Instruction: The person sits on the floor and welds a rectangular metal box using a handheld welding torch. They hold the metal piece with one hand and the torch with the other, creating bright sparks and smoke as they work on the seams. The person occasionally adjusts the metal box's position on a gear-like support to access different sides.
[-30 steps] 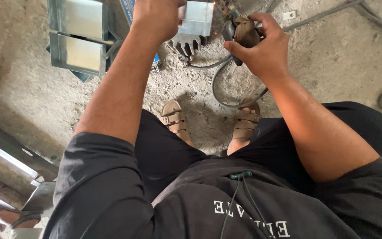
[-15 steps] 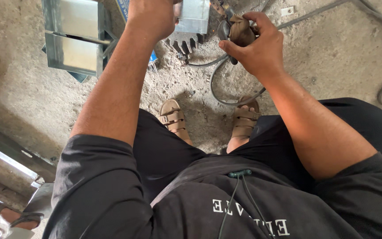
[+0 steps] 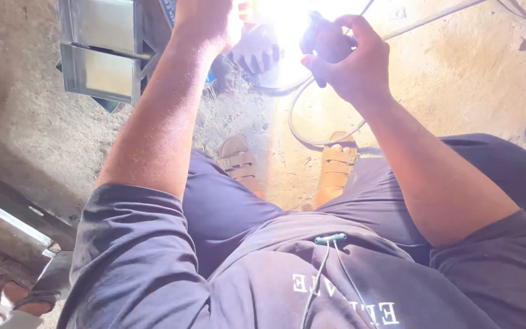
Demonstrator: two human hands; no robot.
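We see right hand [image 3: 351, 67] closed round dark welding holder [image 3: 324, 41], cable [image 3: 302, 119] looping down to concrete floor [image 3: 458, 73] near sandalled feet [image 3: 336, 167]. Left hand [image 3: 205, 21] up at bright arc glare [image 3: 284, 21], grip unclear, cannot tell what it grasps. Risks, our judgement: sparks on bare arms and toes; cable snagging foot; glare hiding joint. Metal frames [image 3: 101, 52] just left.

Rough, dusty concrete floor [image 3: 44, 128] under harsh glare, stacked metal channels [image 3: 101, 52] at left.
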